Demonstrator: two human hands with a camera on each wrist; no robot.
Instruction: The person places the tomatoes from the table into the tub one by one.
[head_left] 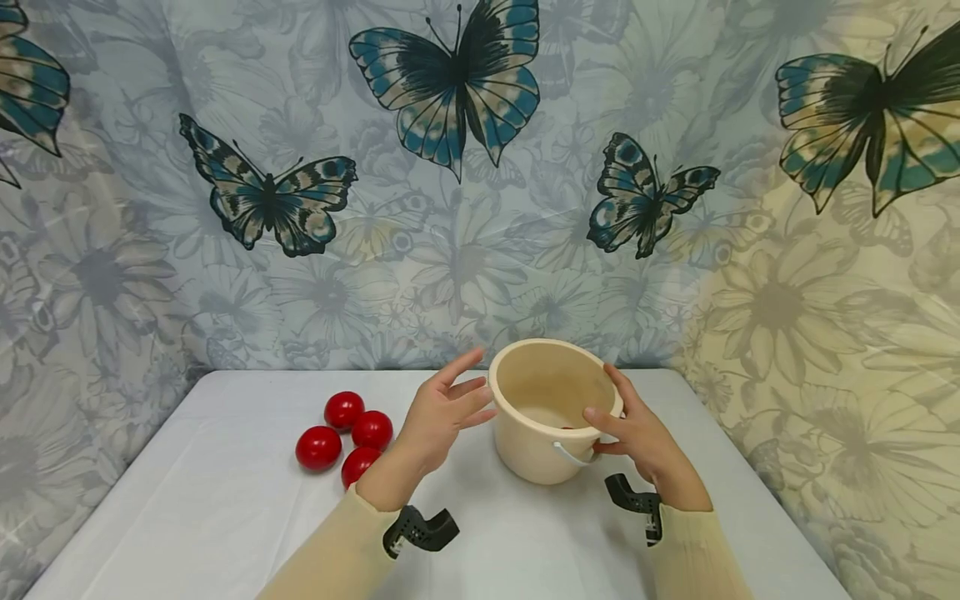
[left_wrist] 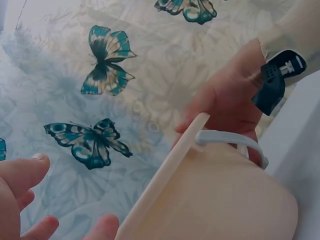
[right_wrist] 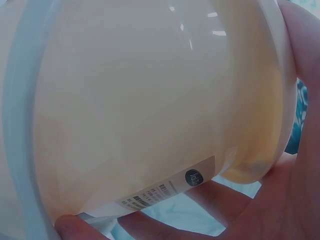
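Note:
A cream plastic bucket with a pale handle is at the right-centre of the table, its rim tipped slightly to the right. My right hand grips its right side at the rim; in the right wrist view, fingers wrap the wall beside a printed label. My left hand is by the left of the rim, fingers spread and holding nothing. A sliver of red shows inside the bucket; the rest of it is hidden. Several shiny red balls lie left of my left hand, one partly behind the wrist.
A white cloth covers the table. Behind it and at both sides hangs a butterfly-and-flower printed backdrop, close to the table's back edge. Each wrist wears a black camera mount.

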